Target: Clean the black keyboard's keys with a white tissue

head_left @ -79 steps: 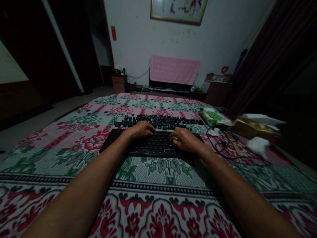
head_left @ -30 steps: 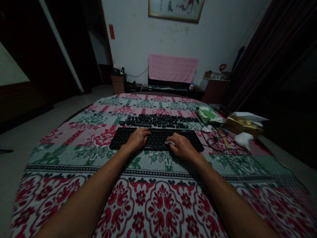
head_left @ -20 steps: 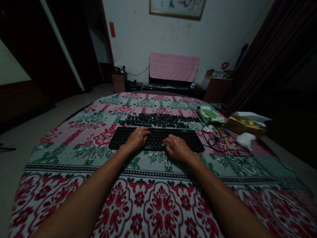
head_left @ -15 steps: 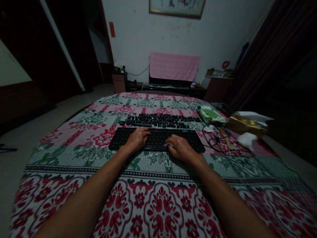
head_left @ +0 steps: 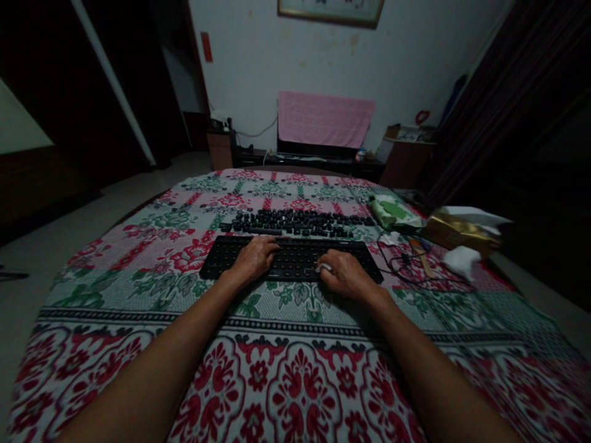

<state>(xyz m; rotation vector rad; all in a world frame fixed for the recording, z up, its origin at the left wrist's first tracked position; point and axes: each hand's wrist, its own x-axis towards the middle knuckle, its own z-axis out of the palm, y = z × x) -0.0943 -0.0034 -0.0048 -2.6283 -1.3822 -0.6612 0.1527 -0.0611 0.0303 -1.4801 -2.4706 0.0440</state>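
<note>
A black keyboard (head_left: 220, 257) with its keycaps off lies flat in front of me, rows of small key posts showing. My left hand (head_left: 252, 259) lies across its left-middle part, fingers stretched toward the far edge and touching it. Over the right half, my right hand (head_left: 345, 274) is closed on a small white wipe (head_left: 324, 267), pressed against the key posts near the front edge. Most of the wipe is hidden under the fingers. Beyond the keyboard, many loose black keycaps (head_left: 295, 220) are spread in a long band, with the long space bar (head_left: 262, 232) nearest.
A patterned tablecloth (head_left: 300, 381) covers the round table. To the right are a green wipes packet (head_left: 392, 211), a gold tissue box (head_left: 457, 231), crumpled white tissue (head_left: 462, 261), a flat brush (head_left: 425, 261) and a looped black cable (head_left: 401, 280).
My right hand has slid a little to the right along the keyboard with the wipe. My left hand stays in about the same place on the keyboard.
</note>
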